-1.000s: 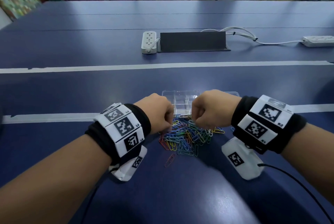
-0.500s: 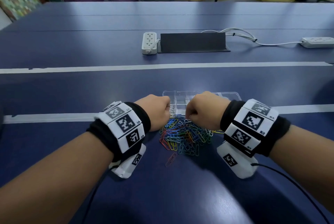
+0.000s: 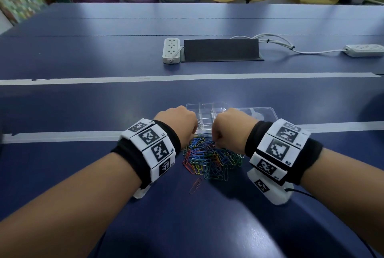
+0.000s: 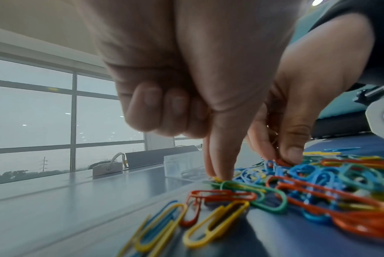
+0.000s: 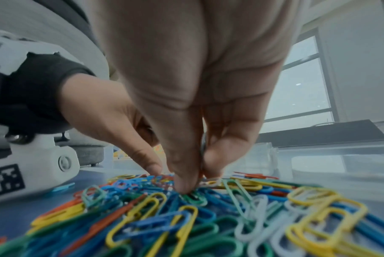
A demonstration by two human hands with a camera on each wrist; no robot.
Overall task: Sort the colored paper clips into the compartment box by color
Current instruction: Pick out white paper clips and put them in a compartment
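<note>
A heap of mixed paper clips [image 3: 209, 160] in red, blue, green, yellow and white lies on the blue table. Just behind it stands the clear compartment box [image 3: 207, 112], partly hidden by my hands. My left hand [image 3: 194, 134] is at the heap's far left edge. In the left wrist view its thumb and forefinger [image 4: 218, 175] meet on a yellow clip, and the other fingers are curled. My right hand [image 3: 214, 143] is over the heap's far middle. In the right wrist view its thumb and forefinger [image 5: 195, 182] pinch down at a green clip [image 5: 194, 198].
One stray red clip [image 3: 195, 185] lies nearer me than the heap. The box's clear lid [image 3: 266, 112] lies open to the right. Farther back are a white power strip [image 3: 170, 49], a black panel [image 3: 221, 49], a second strip [image 3: 363, 50] and chairs.
My right hand has slid left toward the left hand, and both hands have dropped lower so their fingertips are on the heap.
</note>
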